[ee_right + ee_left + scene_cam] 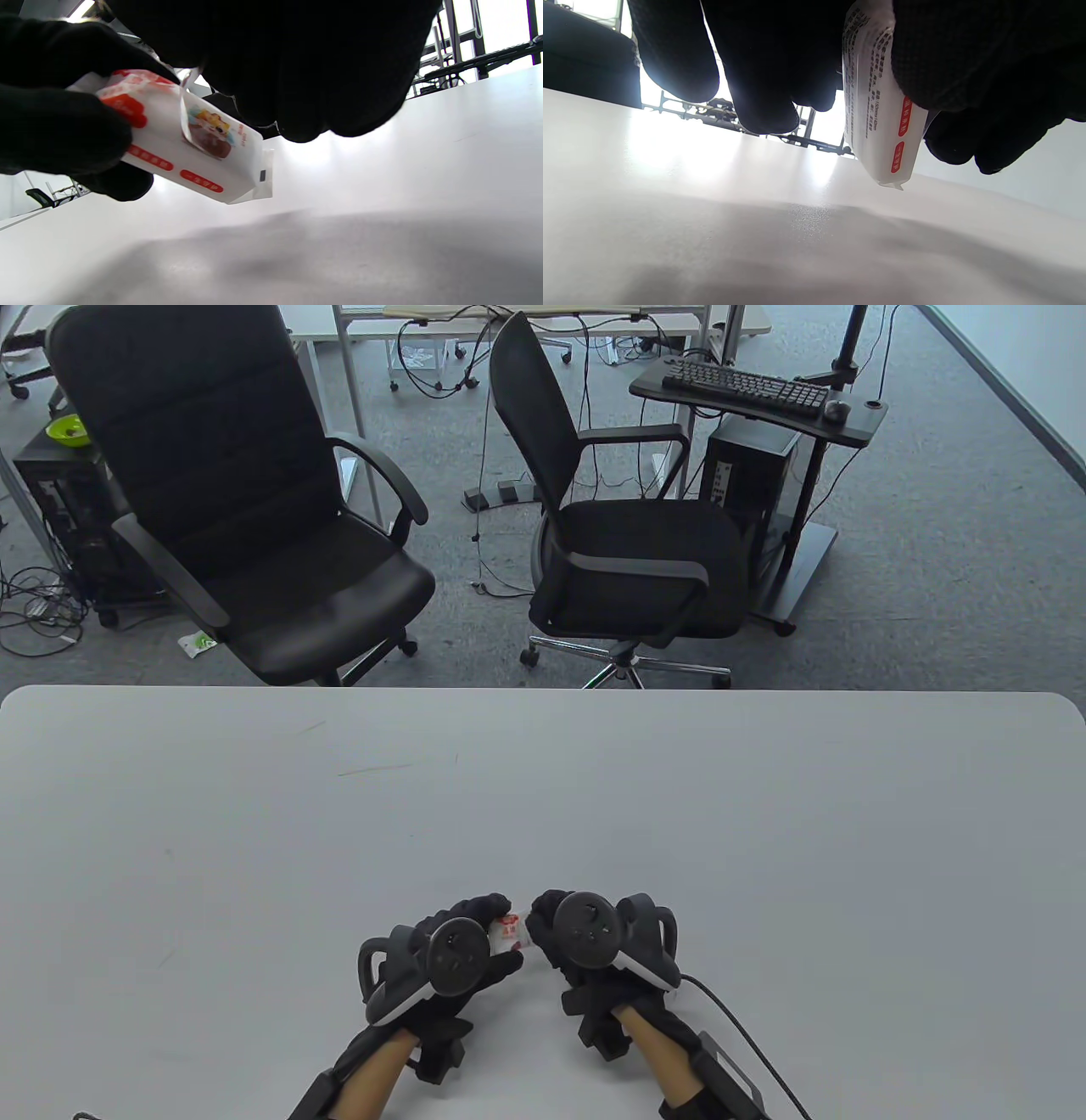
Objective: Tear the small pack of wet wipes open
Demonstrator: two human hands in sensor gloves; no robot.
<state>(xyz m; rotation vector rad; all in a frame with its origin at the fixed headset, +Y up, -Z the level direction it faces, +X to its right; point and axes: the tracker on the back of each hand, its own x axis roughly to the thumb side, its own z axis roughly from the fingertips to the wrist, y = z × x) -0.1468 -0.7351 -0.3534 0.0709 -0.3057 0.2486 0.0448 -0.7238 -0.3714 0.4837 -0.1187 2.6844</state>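
A small white pack of wet wipes (507,931) with red labels is held between both hands, a little above the grey table (543,797), near its front edge. My left hand (479,920) grips the pack's left end between fingers and thumb. My right hand (543,920) closes in on its right end. In the right wrist view the pack (191,148) tilts down to the right, and a thin clear flap (185,114) stands up from its face into my right fingers (297,63). In the left wrist view the pack (878,127) hangs edge-down below my fingers (763,63).
Two black office chairs (254,517) (628,551) stand beyond the table's far edge. A keyboard stand (755,390) and a computer tower are at the back right. A cable (738,1027) trails from my right wrist across the table.
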